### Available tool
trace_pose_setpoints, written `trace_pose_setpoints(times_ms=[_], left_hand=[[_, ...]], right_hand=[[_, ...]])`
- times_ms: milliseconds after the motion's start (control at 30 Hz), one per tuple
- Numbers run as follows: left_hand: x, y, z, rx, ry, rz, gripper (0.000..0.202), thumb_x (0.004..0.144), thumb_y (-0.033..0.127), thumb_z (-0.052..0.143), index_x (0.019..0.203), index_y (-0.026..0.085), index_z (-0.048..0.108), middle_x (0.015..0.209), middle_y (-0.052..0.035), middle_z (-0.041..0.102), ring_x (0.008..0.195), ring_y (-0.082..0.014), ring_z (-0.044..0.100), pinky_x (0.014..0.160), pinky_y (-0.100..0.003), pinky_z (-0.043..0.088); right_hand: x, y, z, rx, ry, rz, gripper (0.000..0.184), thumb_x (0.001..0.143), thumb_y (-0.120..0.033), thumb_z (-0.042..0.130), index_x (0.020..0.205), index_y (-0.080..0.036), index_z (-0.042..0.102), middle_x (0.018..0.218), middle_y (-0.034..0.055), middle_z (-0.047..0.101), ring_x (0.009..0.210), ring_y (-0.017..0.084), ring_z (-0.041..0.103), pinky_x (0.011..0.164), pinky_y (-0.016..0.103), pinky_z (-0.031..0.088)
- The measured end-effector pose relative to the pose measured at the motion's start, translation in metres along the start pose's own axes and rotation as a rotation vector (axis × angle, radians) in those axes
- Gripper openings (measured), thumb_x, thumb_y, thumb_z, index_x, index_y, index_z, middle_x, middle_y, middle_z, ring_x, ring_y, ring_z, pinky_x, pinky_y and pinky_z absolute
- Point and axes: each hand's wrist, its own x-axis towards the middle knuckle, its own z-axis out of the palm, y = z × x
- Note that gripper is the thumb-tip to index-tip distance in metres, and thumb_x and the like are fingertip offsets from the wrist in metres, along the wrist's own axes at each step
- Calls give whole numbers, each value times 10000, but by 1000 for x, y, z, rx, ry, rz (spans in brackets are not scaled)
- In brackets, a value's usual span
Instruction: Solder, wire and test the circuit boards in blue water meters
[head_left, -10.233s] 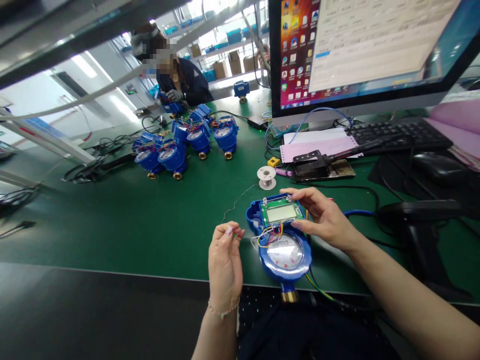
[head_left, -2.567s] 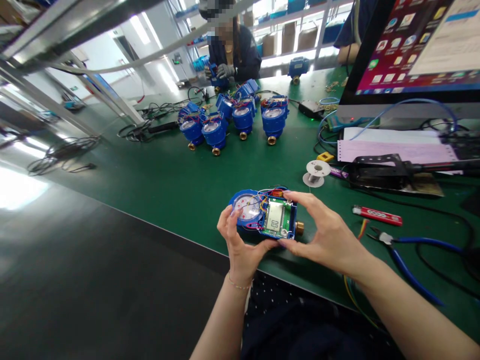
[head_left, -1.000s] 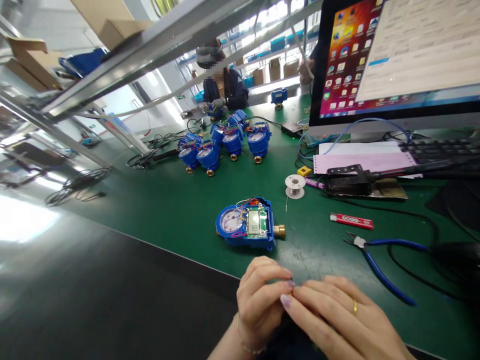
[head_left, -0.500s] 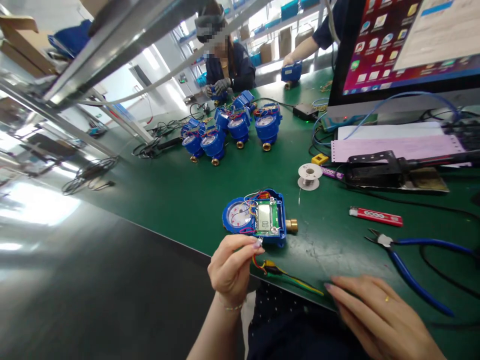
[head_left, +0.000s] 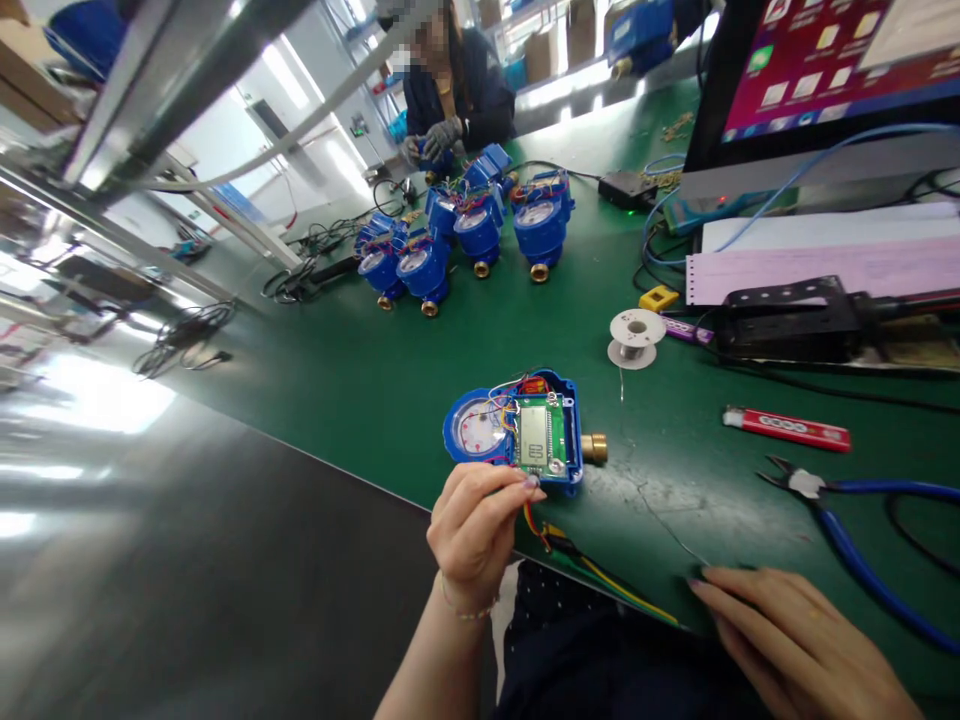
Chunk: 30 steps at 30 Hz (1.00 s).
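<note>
A blue water meter [head_left: 474, 424] lies near the front table edge, its housing open on a green circuit board with a small display [head_left: 534, 437]. My left hand [head_left: 476, 515] pinches a small connector [head_left: 533, 482] at the board's lower edge; red and yellow wires [head_left: 531, 517] run down from it to a taped cable [head_left: 600, 572]. At lower right, my right hand [head_left: 795, 625] rests on the table with thumb and forefinger together. A thin grey wire [head_left: 675, 535] runs to those fingertips and appears pinched there. Blue-handled cutters [head_left: 806, 485] lie beside this hand, jaws apart.
A solder spool [head_left: 636, 330], a red lighter [head_left: 787, 428] and a black holder [head_left: 787, 320] lie to the right, below a monitor [head_left: 795, 165]. Several blue meters [head_left: 540, 230] stand farther back. Across the table, a person's gloved hands [head_left: 442, 138] hold another.
My left hand has brought the connector against the board's edge. My right hand has barely moved over the table. At the back, another meter has been lifted. The view has shifted slightly.
</note>
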Motion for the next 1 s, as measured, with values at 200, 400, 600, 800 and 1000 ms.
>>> trace_pose_setpoints(times_ms=[200,400,600,800,1000], left_hand=[[5,1,-1,20,-13,13,178,689,-31,694,801,96,640,780,-38,661,728,-127,611,623,-261,521],[5,3,-4,65,-48,8,191,694,-46,676,816,97,635,782,-45,655,732,-130,609,627,-262,520],[4,5,-6,96,-60,17,193,696,-55,665,819,91,634,798,-54,652,749,-135,608,639,-266,518],[8,7,-4,93,-106,-29,201,705,-67,647,823,95,629,791,-49,640,746,-127,588,644,-262,505],[4,-2,-18,211,-92,86,162,728,1,643,816,132,675,805,-66,662,779,-165,602,692,-296,484]], right_hand=[[-2,1,0,4,-42,21,268,845,-176,548,1106,-198,608,1047,53,631,920,154,593,861,326,449],[-2,0,0,12,-24,25,286,842,-170,548,1122,-198,598,1047,52,632,914,152,598,843,318,456],[-3,0,-3,-2,-22,40,270,852,-198,539,1114,-213,606,1042,47,639,906,155,604,859,323,454],[-1,-4,0,-8,-29,8,273,852,-186,539,1114,-206,611,1050,47,642,914,156,607,878,328,446],[11,-2,-70,-183,66,-64,285,809,-126,553,1074,-196,631,1003,44,665,931,163,618,881,315,469]])
